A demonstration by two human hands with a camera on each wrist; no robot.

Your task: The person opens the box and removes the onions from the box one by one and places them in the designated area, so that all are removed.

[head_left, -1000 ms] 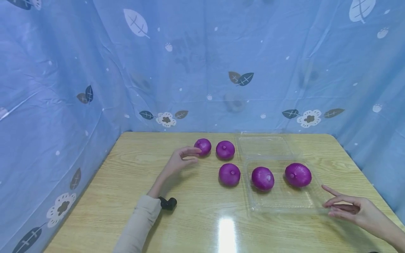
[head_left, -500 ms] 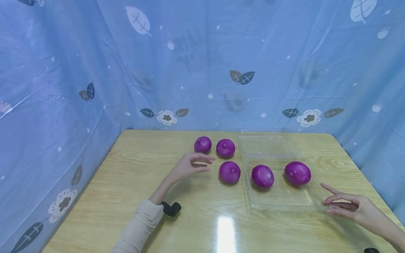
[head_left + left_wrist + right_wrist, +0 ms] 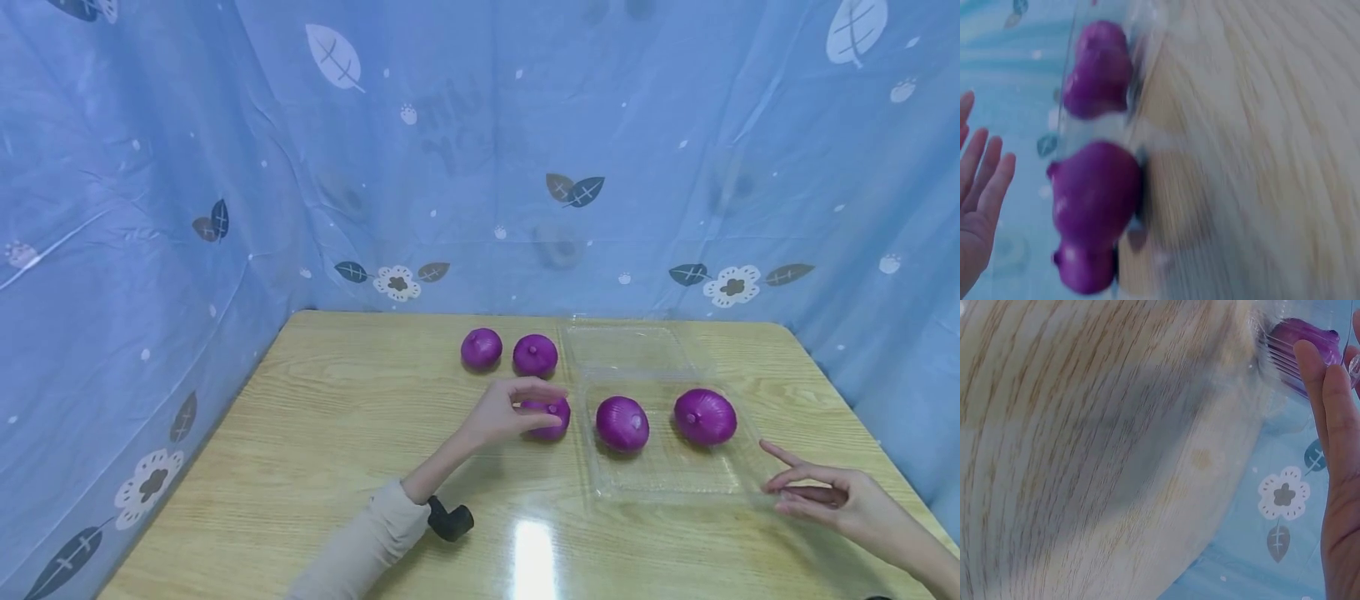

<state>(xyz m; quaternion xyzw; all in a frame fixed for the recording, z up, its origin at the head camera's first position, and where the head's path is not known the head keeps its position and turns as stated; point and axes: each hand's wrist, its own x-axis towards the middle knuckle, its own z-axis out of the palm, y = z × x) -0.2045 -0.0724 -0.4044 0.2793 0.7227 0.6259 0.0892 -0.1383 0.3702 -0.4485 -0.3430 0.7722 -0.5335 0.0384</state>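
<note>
My left hand (image 3: pixel 510 410) reaches over the front purple onion (image 3: pixel 553 431), fingers and thumb spread and partly covering it. In the left wrist view, a gap separates the left hand (image 3: pixel 979 206) from the blurred onion (image 3: pixel 1094 194). My right hand (image 3: pixel 840 500) pinches the near right corner of a clear plastic container (image 3: pixel 667 493); clear plastic shows between its fingers in the right wrist view. Inside the container lie two onions, one on the left (image 3: pixel 622 423) and one on the right (image 3: pixel 705 417).
Two more onions, a left one (image 3: pixel 482 348) and a right one (image 3: pixel 535 356), sit further back on the wooden table (image 3: pixel 337 400). The container's clear lid (image 3: pixel 630 346) lies opened backward. Patterned blue curtains (image 3: pixel 450 167) enclose the table's back and sides.
My left hand has moved right and nearer, from beside the back left onion to the front one. The right hand stays at the container's corner. The onions have not moved.
</note>
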